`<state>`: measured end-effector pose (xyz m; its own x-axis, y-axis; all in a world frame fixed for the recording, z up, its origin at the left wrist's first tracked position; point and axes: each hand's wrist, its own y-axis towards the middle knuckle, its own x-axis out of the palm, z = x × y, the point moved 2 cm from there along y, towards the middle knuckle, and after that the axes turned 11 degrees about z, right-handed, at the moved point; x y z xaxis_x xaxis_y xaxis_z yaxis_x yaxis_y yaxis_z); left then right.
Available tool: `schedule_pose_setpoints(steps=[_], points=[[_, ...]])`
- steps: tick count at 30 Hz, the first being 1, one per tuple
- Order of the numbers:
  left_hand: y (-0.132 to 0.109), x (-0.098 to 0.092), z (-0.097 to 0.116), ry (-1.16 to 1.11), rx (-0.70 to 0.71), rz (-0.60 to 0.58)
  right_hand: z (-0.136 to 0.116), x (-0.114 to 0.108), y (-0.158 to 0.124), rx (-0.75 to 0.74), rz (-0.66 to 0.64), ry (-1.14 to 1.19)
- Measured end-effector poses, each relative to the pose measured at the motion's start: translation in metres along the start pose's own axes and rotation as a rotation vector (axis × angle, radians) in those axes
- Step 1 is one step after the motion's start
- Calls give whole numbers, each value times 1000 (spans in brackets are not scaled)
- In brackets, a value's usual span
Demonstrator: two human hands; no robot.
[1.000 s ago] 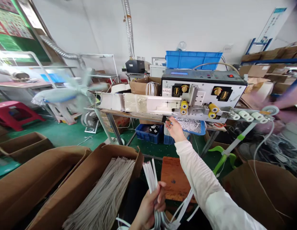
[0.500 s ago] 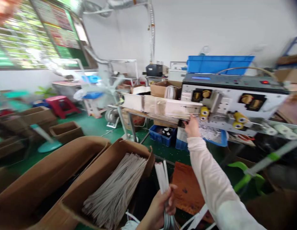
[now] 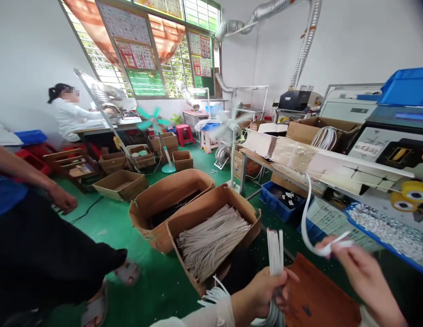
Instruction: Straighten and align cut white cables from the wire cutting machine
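Observation:
My left hand (image 3: 271,288) is closed around an upright bundle of white cables (image 3: 275,250), whose cut ends stick up above my fingers. Off to its right, my right hand (image 3: 357,263) pinches several white cable pieces (image 3: 308,222); they arc up and left from my fingers, and the hand is slightly blurred. Left of my hands stands an open cardboard box (image 3: 228,268) holding many loose grey-white cables (image 3: 211,236). Beneath the hands lies a reddish-brown board (image 3: 320,295).
A second cardboard box (image 3: 146,236) adjoins the first. The machine (image 3: 371,141) with yellow rollers (image 3: 414,190) stands at right, beside a blue tray of scraps (image 3: 385,227). One person stands at left (image 3: 34,254); another sits by the window (image 3: 68,118). Fans (image 3: 155,120) stand behind.
My view has swung left, bringing two people into sight. My right hand has drawn back from the machine's edge and now holds white cables. The left hand keeps its bundle.

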<state>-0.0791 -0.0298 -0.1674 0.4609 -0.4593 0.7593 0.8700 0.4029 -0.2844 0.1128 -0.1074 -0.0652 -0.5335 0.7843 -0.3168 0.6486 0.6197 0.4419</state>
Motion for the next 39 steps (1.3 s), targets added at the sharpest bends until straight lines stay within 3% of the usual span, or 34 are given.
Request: schedule_pose_setpoints(steps=[2, 4, 9, 12, 16, 19, 22, 28, 33, 39], points=[[8, -1, -2, 23, 1, 43, 6, 2, -32, 74, -401, -42], [16, -1, -11, 55, -24, 73, 11, 7, -53, 162, -525, -46], [24, 2, -49, 88, -55, 166, 26, 17, -72, 310, -451, -57], [20, 5, -65, 100, -150, 18, 47, 7, -77, 387, -322, -118], [23, 8, -81, 87, -297, -163, 71, -6, -84, 384, -126, -105], [25, 16, -88, 27, -364, -208, 71, -8, -88, 482, -72, -26], [19, 30, -85, 16, -390, -213, 55, -12, -88, 538, -18, 67], [20, 58, -69, 59, -475, -173, 39, -35, -74, 531, -63, 382], [21, 69, -78, 93, -542, -194, 38, -57, -75, 515, -81, 349], [23, 72, -92, 141, -500, -150, 43, -64, -83, 506, -69, 313]])
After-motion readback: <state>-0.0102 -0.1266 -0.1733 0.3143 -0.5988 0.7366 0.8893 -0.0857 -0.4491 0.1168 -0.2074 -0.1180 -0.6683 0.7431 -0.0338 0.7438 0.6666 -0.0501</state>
